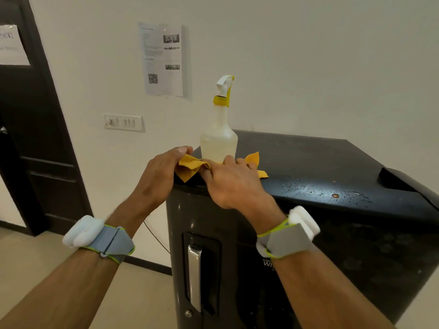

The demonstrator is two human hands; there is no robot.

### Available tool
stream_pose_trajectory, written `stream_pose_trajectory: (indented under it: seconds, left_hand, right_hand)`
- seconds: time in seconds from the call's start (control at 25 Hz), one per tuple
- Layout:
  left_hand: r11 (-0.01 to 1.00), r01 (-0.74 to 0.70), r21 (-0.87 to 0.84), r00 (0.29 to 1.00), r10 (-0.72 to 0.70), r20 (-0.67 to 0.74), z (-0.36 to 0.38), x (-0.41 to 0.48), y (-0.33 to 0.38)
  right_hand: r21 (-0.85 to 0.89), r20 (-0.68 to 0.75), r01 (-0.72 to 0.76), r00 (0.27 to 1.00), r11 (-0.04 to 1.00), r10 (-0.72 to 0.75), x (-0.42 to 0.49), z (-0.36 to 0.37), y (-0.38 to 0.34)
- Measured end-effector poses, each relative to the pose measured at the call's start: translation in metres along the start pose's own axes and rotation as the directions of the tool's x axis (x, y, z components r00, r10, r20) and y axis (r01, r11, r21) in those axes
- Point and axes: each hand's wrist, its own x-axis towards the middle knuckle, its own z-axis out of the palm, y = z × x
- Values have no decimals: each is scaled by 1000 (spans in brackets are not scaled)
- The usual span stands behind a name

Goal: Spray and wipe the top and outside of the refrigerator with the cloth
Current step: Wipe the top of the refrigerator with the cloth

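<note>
Now pinches the left edge of the yellow cloth (190, 166) with the left hand (159, 176), grips its middle with the right hand (234, 184). Holds it bunched on the near left corner of the refrigerator (332, 162) top, in front of the upright spray bottle (218, 138).

White letters (269, 263) on the fridge (344, 269) front, right of its handle (194, 279), begin "Wh"; the rest is hidden. Up and left of the fridge, a printed sheet (164, 59) on the wall (308, 67) carries a QR code (153, 78); its lines are too small to read. Far left of the fridge, a sign (13, 45) on the dark door (35, 138) shows "ENTR", cut by the frame edge; the fainter line beneath is unreadable.
</note>
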Motion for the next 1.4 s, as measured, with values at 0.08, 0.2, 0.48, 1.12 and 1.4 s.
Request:
stream_pose_trajectory:
  seconds: [0.08,0.2,0.48,1.12,1.4]
  left_hand:
    - [999,-23,-33,999,21,-47,4,-3,2]
    - [997,-27,-79,993,18,-116,8,3,5]
    - [954,-207,219,975,221,-41,25,-7,8]
    - [947,-235,218,968,208,137,45,-25,19]
    - [907,-295,301,955,278,100,50,-27,13]
  right_hand:
    - [-47,51,6,999,999,-4,10,-3,-16]
    - [-109,105,140,986,984,-128,22,2,-44]
    - [-136,-224,291,922,947,-316,-80,30,27]
    - [394,-178,26,983,919,48,-95,-3,33]
    - [183,-259,5,965,983,44,-95,13,30]
